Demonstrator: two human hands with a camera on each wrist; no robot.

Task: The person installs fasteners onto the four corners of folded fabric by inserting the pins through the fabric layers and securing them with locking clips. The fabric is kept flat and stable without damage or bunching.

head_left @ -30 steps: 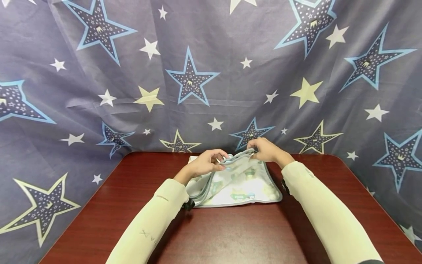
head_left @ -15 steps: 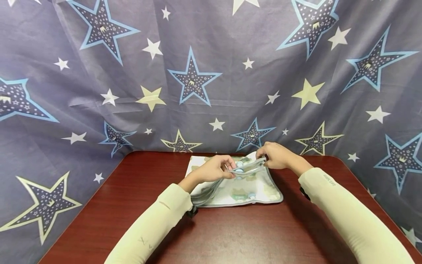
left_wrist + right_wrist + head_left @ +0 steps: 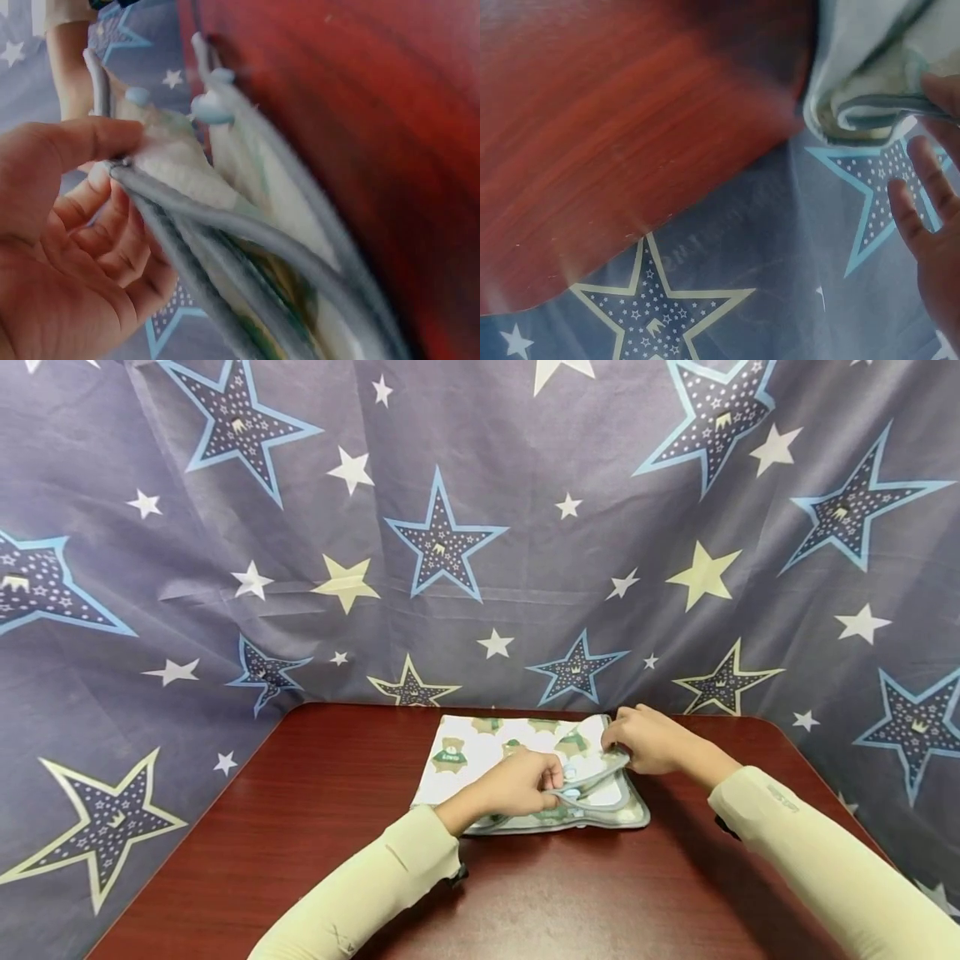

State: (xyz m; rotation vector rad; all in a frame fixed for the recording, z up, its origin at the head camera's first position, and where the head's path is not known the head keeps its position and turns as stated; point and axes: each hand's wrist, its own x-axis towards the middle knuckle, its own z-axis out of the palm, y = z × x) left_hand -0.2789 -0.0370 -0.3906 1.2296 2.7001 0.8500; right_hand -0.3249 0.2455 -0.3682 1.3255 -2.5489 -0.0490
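A folded white cloth printed with green-clad bears lies toward the back of the table. Grey piping runs along its edges, and light blue snap buttons show near one edge. My left hand pinches the piped edge between thumb and fingers, lifting several layers apart in the left wrist view. At the cloth's right side, my right hand grips another piped edge near the corner. In the right wrist view its thumb and index finger pinch the curled edge, while the other fingers extend beside it.
The reddish-brown wooden table stretches in front of the cloth and to both sides. Behind its back edge hangs a grey-blue curtain with a star pattern.
Both hands have moved right and toward the near side with the piped edges. The raised flap has come down, uncovering more of the bear-print surface on the left.
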